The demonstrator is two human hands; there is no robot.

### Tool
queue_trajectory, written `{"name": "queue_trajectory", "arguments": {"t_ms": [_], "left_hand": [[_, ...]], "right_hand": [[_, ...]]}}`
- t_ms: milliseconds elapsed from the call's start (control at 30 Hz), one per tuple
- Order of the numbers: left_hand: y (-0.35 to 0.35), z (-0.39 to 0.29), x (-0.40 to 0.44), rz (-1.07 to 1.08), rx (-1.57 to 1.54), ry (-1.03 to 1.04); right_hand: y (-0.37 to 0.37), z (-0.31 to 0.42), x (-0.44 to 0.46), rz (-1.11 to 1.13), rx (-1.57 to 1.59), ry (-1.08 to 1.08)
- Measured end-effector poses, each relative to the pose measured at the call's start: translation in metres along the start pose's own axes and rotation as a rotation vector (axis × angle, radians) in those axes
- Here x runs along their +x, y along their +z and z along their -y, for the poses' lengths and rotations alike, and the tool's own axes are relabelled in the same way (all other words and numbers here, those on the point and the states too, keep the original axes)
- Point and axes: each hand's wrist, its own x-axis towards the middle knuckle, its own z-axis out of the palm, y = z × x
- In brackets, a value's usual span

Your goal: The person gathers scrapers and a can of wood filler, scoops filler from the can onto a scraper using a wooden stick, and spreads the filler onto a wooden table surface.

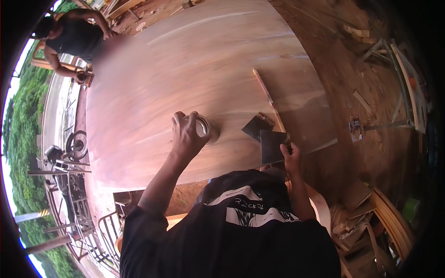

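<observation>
Wood panel (204, 69); left fingers (191, 123) around container (202, 127), right fingers (288, 149) tight on dark plate (271, 148); shirt lettering (250, 204) illegible

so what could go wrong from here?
1. The left hand grips the round container at its rim; a slip could drop or tip it onto the wooden board. Contents unclear.

2. The dark plate in the right hand overlaps the second dark plate in this view; moving it might knock that plate or the nearby wooden stick.
</observation>
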Motion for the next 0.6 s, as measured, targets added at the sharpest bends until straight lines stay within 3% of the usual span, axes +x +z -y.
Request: {"name": "queue_trajectory", "arguments": {"t_ms": [167, 233, 300, 433, 533, 600], "left_hand": [[-0.036, 0.018, -0.013, -0.105, -0.321, -0.108], [-0.049, 0.037, -0.026, -0.206, -0.864, -0.287], [-0.064, 0.061, -0.048, -0.242, -1.157, -0.420], [-0.013, 0.106, -0.116, -0.354, -1.193, -0.633], [0.065, 0.115, -0.166, -0.490, -1.091, -0.566], [0.105, 0.110, -0.193, -0.465, -0.943, -0.564]], "right_hand": [[0.005, 0.002, 0.006, 0.051, 0.112, 0.013], [0.010, 0.004, 0.009, 0.087, 0.161, 0.001], [0.022, 0.013, 0.010, 0.090, 0.261, -0.006], [0.030, 0.013, 0.018, 0.174, 0.363, 0.066], [0.032, 0.024, 0.014, 0.217, 0.404, 0.133], [0.028, 0.030, 0.009, 0.222, 0.423, 0.130]]}}
